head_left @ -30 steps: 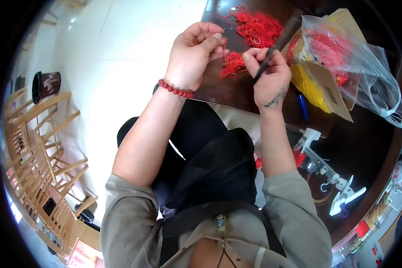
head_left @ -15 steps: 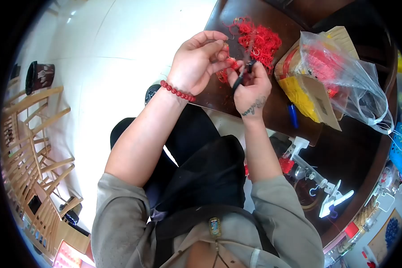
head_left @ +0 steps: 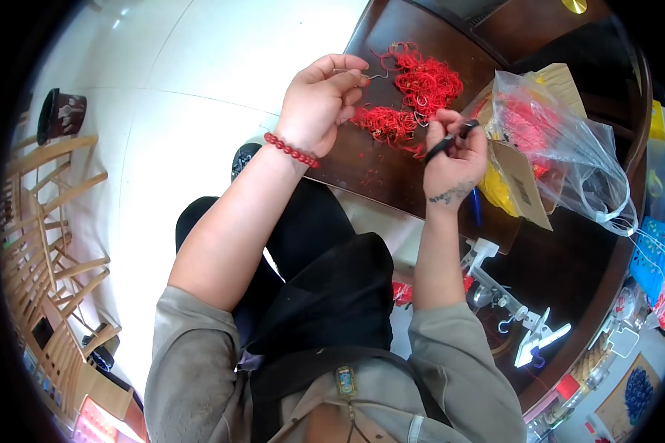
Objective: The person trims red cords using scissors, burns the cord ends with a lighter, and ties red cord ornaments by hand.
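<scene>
Table of dark brown wood (head_left: 347, 159) supported a tangled heap of red cord (head_left: 428, 81) and a smaller red cord bundle (head_left: 389, 122); both appeared light, soft and snag-prone, best grasped at loose ends. Right hand (head_left: 454, 167), palm upward, curled around a black-handled tool (head_left: 439, 149). Left hand (head_left: 312, 100) apparently pinched a thin silvery hook (head_left: 377, 77) between thumb and forefinger.

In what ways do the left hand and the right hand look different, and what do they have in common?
The left hand pinches a thin hook; the right hand grips a black-handled tool.
The left hand has a red bracelet at its wrist; the right hand has a dark tattoo there instead.
Both hands are gloveless and curled.
</scene>
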Demonstrator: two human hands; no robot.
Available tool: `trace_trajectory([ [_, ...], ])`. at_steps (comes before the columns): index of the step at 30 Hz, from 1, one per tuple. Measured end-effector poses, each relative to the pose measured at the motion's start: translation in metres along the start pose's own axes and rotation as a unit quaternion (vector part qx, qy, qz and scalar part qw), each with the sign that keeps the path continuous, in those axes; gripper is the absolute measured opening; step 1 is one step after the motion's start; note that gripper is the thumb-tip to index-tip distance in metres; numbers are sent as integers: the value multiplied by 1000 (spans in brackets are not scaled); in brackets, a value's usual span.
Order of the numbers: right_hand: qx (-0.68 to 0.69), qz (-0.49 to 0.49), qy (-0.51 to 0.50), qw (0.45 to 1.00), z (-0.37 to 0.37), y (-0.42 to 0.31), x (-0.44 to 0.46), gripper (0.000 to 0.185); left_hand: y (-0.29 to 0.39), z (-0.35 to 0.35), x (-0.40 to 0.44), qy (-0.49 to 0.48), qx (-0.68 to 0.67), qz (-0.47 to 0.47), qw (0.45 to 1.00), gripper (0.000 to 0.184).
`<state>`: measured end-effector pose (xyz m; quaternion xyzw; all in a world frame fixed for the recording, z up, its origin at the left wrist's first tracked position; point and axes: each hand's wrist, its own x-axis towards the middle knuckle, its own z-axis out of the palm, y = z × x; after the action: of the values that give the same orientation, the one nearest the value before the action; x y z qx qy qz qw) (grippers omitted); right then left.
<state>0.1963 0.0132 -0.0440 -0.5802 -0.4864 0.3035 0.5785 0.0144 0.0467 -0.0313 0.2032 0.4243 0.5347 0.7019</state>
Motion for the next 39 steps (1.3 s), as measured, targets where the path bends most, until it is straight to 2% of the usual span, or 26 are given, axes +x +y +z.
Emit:
trace_trajectory([
  [1, -73, -44, -17, 996, -1, 4, -2, 27, 0, -2, 0, -9, -40, -17, 999, 12],
  [4, 107, 17, -100, 989, 12, -2, -18, 26, -1, -4, 1, -51, -105, -53, 992, 13],
  [6, 129, 73, -155, 977, 27, -10, -23, 24, -1, -2, -1, -65, -135, -72, 986, 14],
  [8, 33, 95, -163, 982, 37, 2, -27, 18, 1, 4, -5, -58, -169, -88, 980, 15],
  [9, 4, 92, -143, 985, 38, 0, -26, 15, 1, 2, -4, -72, -160, -78, 981, 15],
  [11, 47, 90, -117, 988, 34, -6, -21, 15, 1, -6, -1, -95, -147, -52, 983, 15],
  [14, 145, 37, -87, 985, 21, -7, -15, 20, 8, -6, -1, -24, -80, -5, 996, 15],
  [15, 153, 35, -93, 983, 18, -10, -13, 21, 7, -5, 2, -1, -113, 9, 994, 13],
  [18, 168, -2, -76, 983, 13, -7, -10, 22, 6, -6, 0, -13, -84, -11, 996, 15],
  [22, 220, -17, -38, 975, 13, -20, -13, 22, 1, 3, 0, 17, 38, 30, 999, 14],
  [24, 223, -21, -77, 972, 10, -14, -13, 21, -3, 8, -1, 39, 101, 61, 992, 14],
  [26, 258, 3, -87, 962, 10, -12, -13, 21, -4, 6, 0, 10, 8, 19, 1000, 14],
  [29, 177, 18, -96, 979, 15, -2, -10, 22, -5, 3, 0, -37, -93, -21, 995, 15],
  [30, 175, 28, -128, 976, 19, -3, -11, 24, -5, 3, 1, -55, -120, -30, 991, 15],
  [32, 172, 121, -177, 962, 28, -4, -18, 26, -8, 0, 3, -102, -167, -39, 980, 17],
  [33, 101, 134, -181, 969, 31, -4, -20, 26, -9, -1, 4, -125, -190, -44, 973, 17],
  [34, 106, 165, -177, 965, 32, -1, -21, 25, -8, -2, 4, -133, -199, -44, 970, 17],
  [36, 56, 113, -133, 983, 32, -3, -21, 23, -3, -2, 2, -146, -217, -41, 964, 18],
  [39, 65, 99, -87, 989, 21, 0, -18, 21, 8, 2, -2, -76, -186, -15, 979, 18],
])
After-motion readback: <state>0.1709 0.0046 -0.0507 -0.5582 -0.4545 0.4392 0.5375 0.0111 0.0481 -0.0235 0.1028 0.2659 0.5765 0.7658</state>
